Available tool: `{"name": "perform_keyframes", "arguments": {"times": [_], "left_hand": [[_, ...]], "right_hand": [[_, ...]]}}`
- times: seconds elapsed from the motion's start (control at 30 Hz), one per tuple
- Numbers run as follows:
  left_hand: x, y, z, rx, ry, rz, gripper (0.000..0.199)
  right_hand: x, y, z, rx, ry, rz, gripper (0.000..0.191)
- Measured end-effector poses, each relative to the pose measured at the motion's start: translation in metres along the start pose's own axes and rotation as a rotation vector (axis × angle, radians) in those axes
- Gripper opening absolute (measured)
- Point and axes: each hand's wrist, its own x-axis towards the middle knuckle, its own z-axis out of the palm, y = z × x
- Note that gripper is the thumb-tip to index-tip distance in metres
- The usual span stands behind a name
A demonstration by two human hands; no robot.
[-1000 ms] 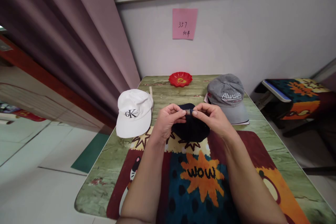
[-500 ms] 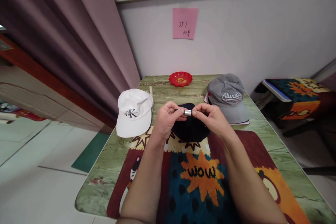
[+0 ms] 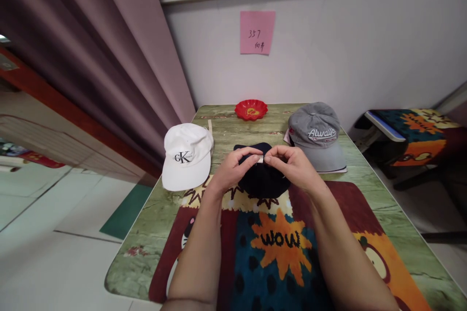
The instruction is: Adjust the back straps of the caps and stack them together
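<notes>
A dark navy cap (image 3: 263,182) rests on the table at the far edge of the patterned mat, its back strap facing me. My left hand (image 3: 241,163) pinches the strap beside its small silver buckle (image 3: 260,159), thumb and forefinger closed. From the other side my right hand (image 3: 288,163) grips the strap close to the buckle, fingertips nearly meeting the left ones. The fingers partly cover the buckle and most of the strap. To the left lies a white cap (image 3: 187,155) with black letters; to the right sits a grey cap (image 3: 315,133) marked "Always".
A red scalloped dish (image 3: 251,110) stands at the back of the green wood-patterned table (image 3: 134,252). The colourful mat (image 3: 248,262) spreads under my forearms. A pink note (image 3: 257,32) is stuck on the wall behind. On the left hangs a purple curtain (image 3: 120,43).
My left hand's fingers have shifted slightly right onto the buckle, covering more of it. The left forearm has shifted slightly left. Both hands stay at the cap's strap.
</notes>
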Motion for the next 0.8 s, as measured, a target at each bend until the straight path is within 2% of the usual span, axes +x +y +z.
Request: {"name": "perform_keyframes", "arguments": {"times": [0.07,0.27,0.37,0.47,0.6,0.7,0.73,0.8], "left_hand": [[0.000,-0.001,-0.001,-0.038,-0.030,-0.032,0.028],[-0.003,0.004,-0.002,-0.163,-0.015,-0.090,0.026],[-0.004,0.003,-0.003,-0.250,0.032,-0.144,0.025],[-0.004,-0.001,-0.004,-0.310,0.086,-0.189,0.024],[-0.004,-0.006,-0.008,-0.299,0.095,-0.199,0.025],[-0.006,-0.009,-0.014,-0.242,0.017,-0.171,0.027],[-0.007,-0.010,-0.017,-0.228,-0.016,-0.164,0.028],[-0.009,-0.015,-0.025,-0.200,-0.066,-0.164,0.030]], "right_hand": [[0.000,0.000,0.000,-0.034,-0.008,0.009,0.031],[0.000,0.000,-0.002,-0.064,-0.050,0.016,0.033],[-0.003,-0.001,-0.012,-0.075,-0.146,-0.003,0.034],[-0.006,0.003,-0.031,-0.109,-0.211,-0.014,0.036],[-0.007,0.025,-0.057,-0.159,-0.142,-0.011,0.037],[-0.006,0.050,-0.067,-0.323,-0.075,0.035,0.030],[-0.005,0.057,-0.068,-0.398,-0.085,0.056,0.032],[-0.004,0.068,-0.066,-0.518,-0.143,0.075,0.049]]}}
